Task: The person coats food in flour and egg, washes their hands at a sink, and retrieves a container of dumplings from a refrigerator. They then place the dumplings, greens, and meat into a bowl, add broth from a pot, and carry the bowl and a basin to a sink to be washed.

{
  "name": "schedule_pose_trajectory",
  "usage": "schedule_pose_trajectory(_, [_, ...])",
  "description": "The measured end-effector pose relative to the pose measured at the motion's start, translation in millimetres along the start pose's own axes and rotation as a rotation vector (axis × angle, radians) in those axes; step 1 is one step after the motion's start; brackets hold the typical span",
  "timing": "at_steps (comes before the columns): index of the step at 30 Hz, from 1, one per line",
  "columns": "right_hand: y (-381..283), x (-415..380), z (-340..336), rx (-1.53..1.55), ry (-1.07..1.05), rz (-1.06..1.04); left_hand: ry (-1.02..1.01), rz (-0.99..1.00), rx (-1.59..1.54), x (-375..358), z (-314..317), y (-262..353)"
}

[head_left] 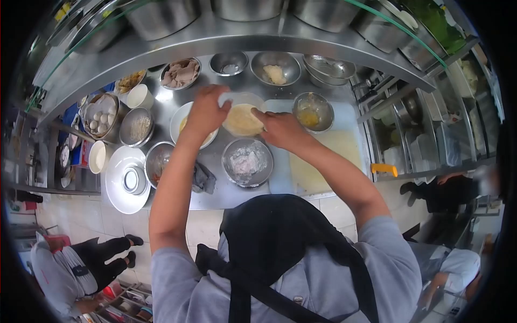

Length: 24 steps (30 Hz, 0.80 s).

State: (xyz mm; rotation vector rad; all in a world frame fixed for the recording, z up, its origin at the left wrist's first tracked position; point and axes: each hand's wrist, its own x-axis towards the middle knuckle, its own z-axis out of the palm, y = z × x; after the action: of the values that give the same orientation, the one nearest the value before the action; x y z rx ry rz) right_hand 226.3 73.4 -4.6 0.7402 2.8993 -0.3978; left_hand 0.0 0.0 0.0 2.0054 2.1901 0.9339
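We're breading now: left hand (207,110) grips the tub (242,116), right hand (280,128) pinches its rim; next, careful pressing into crumbs.

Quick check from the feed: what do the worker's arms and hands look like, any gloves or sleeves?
No gloves: the left hand and right hand are bare, forearms uncovered. Short grey sleeves end above the elbows. No watch, rings or markings visible.
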Motion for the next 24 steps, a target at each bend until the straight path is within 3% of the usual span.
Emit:
schedule_pose_trajectory(2, [3.7, -12.0, 1.2, 0.177, 0.239, 0.138, -0.269, -0.018, -0.115, 6.1, 17.8, -1.9])
schedule_pose_trajectory(3, [15.3, -38.1, 5.0, 0.197, 0.207, 0.163, -0.308, -0.028, -0.136, 1.2, 47.8, 8.7])
schedule_pose_trajectory(5, [33.5, -62.6, -4.3, 0.341, 0.367, 0.309, -0.549, -0.055, 0.136, 17.2, 87.0, 9.8])
schedule_pose_trajectory(8, [51.6, -104.5, -5.1, 0.396, 0.375, 0.451, -0.661, -0.022, 0.328, 29.2, 115.5, 23.1])
schedule_pose_trajectory(9, [59.1, -115.5, -1.4, 0.407, 0.385, 0.465, -0.669, -0.005, 0.337, 38.2, 118.1, 21.0])
schedule_pose_trajectory(11, [68.3, -138.4, 13.6, 0.470, 0.404, 0.557, -0.946, 0.036, 0.323, 53.5, 117.8, 5.5])
schedule_pose_trajectory(15, [78.3, -171.0, 31.6, 0.539, 0.426, 0.680, -1.013, 0.173, 0.271, 53.6, 95.2, -11.4])
schedule_pose_trajectory(17, [88.1, -180.8, 51.4, 0.553, 0.464, 0.743, -1.201, -0.004, 0.415, 55.0, 72.0, 14.7])
schedule_pose_trajectory(21, [105.8, -197.9, 87.6, 0.516, 0.535, 0.762, -1.221, 0.068, 0.339, 50.7, 76.0, -11.9])
schedule_pose_trajectory(23, [109.6, -202.1, 91.6, 0.573, 0.452, 0.860, -0.948, 0.003, 0.077, 46.5, 65.5, -16.0])
schedule_pose_trajectory(24, [110.9, -203.0, 93.0, 0.578, 0.452, 0.861, -0.952, 0.003, 0.080, 40.7, 60.2, -13.1])
